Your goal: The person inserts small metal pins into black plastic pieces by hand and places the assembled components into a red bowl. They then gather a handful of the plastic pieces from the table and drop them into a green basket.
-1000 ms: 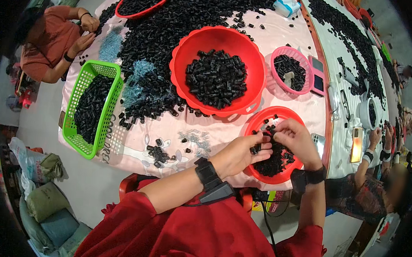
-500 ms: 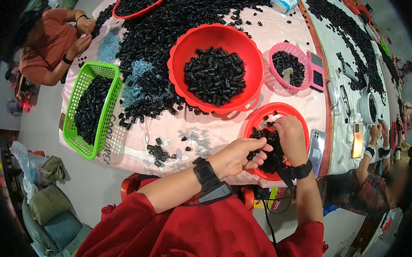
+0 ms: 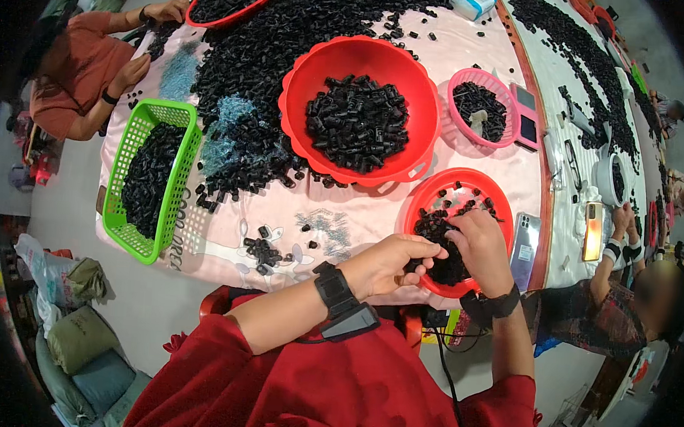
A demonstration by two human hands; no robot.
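My left hand (image 3: 399,269) hovers at the near left rim of a small red bowl (image 3: 504,197), its thumb and fingers drawn together. Whatever those fingers hold is hidden. Over the same bowl, my right hand (image 3: 481,248) has its fingers curled in a pinch just above small black plastic parts (image 3: 449,267); what lies between the tips cannot be made out. Dark bands circle both my wrists. A larger red basin (image 3: 421,109) with a scalloped rim holds more black parts (image 3: 356,125) beyond my hands.
A green basket (image 3: 143,246) of black parts stands at the left, near a small loose cluster (image 3: 264,252). Thin clear pieces (image 3: 325,232) lie in front of me. To the right are a pink basket (image 3: 510,106) and a phone (image 3: 524,250). A co-worker's hand (image 3: 167,11) reaches in far left.
My right hand has shifted down toward the near side of the bowl, and its fingers point left. My left fingers have drawn closer together. At the far left, a co-worker's hand has moved up to a red basin.
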